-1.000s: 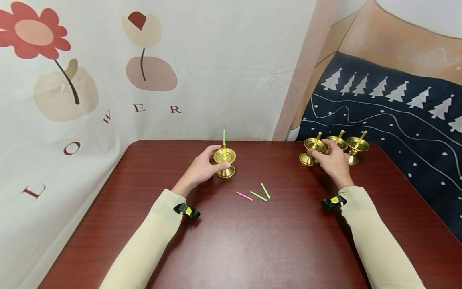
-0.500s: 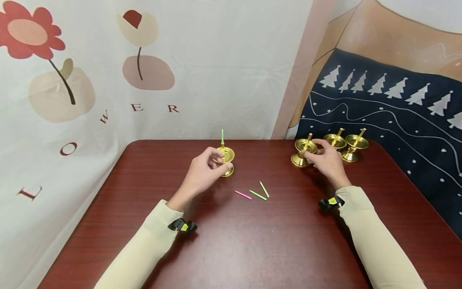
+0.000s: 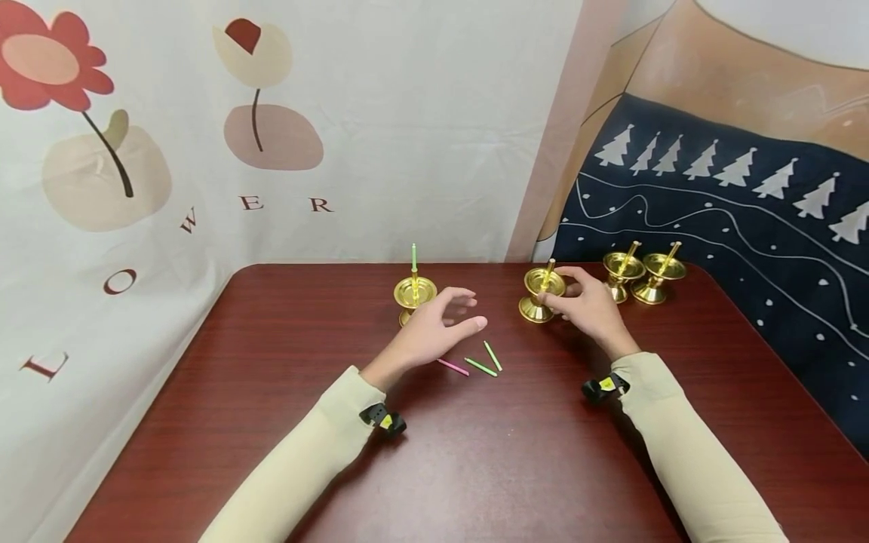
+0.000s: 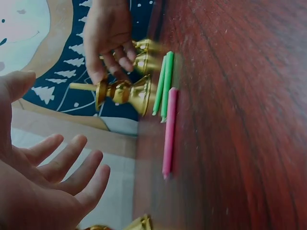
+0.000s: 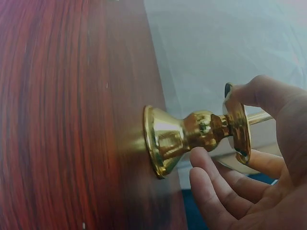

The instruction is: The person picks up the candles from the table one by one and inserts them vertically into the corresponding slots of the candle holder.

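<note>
My right hand (image 3: 591, 305) grips a brass candle holder (image 3: 537, 310) by its dish, thumb on the near rim and fingers at the far side. In the right wrist view, that candle holder (image 5: 165, 139) stands with its flared base at the tabletop. My left hand (image 3: 431, 328) is spread and holds nothing; the left wrist view shows its fingers (image 4: 67, 158) apart. Just behind it stands another brass candle holder (image 3: 404, 292), partly hidden, with a thin green candle (image 3: 414, 259) upright in it. A pink candle (image 3: 455, 368) and two green candles (image 3: 480, 367) lie near the left hand.
Two more brass candle holders (image 3: 623, 265) stand close together at the back right of the dark red wooden table (image 3: 475, 467). A printed cloth (image 3: 421, 136) hangs along the table's back edge, and a dark tree-patterned cloth (image 3: 747, 226) at the right.
My right hand has brought its candle holder leftward, away from the other two. My left hand has let go of the holder with the green candle and moved right, toward the loose candles.
</note>
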The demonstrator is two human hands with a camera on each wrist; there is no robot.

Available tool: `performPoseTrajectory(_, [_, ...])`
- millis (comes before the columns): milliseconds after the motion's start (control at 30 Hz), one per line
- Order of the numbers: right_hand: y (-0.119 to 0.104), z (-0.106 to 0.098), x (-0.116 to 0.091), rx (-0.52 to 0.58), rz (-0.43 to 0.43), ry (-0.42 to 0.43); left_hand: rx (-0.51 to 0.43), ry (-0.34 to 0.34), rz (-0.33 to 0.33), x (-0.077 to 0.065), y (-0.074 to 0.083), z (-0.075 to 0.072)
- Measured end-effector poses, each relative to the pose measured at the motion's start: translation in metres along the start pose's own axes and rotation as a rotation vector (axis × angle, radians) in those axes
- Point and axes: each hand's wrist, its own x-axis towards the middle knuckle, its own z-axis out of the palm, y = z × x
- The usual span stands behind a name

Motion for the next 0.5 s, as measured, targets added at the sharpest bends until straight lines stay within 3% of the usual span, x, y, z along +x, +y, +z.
performPoseTrajectory(333, [-0.017, 0.015, -0.001, -0.01, -0.012, -0.091, 0.027, -0.045, -0.035, 0.026, -0.008, 0.013])
performPoseTrajectory(500, [-0.024, 0.024, 0.0, -0.011, -0.041, -0.111, -0.028, -0.101, -0.065, 0.032, -0.01, 0.013])
